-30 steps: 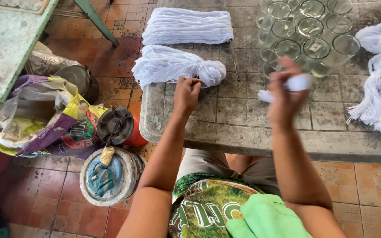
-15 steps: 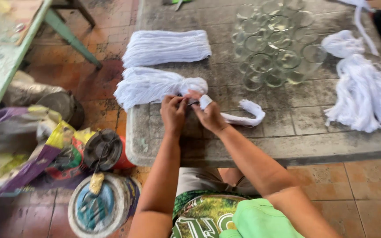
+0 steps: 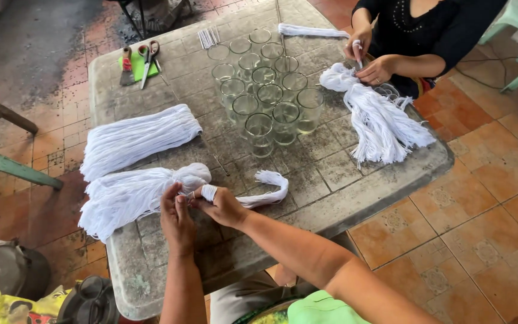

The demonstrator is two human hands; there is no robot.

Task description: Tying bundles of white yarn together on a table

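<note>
Head view: both hands [image 3: 202, 207] pinch white yarn bundle [image 3: 133, 195] beside clear glasses [image 3: 265, 90]

White bundled cotton string hank [image 3: 133, 195], clear round drinking glasses [image 3: 262, 90], grey mottled square-patterned stone table [image 3: 343, 174], red-handled metal scissors [image 3: 148, 55] on a flat green plastic pad [image 3: 135, 66], orange patterned floor tiles [image 3: 487, 228].

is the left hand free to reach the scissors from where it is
Probably not right away. The left hand is pinching the yarn bundle, and the scissors lie at the table's far corner, beyond a second bundle.
</note>
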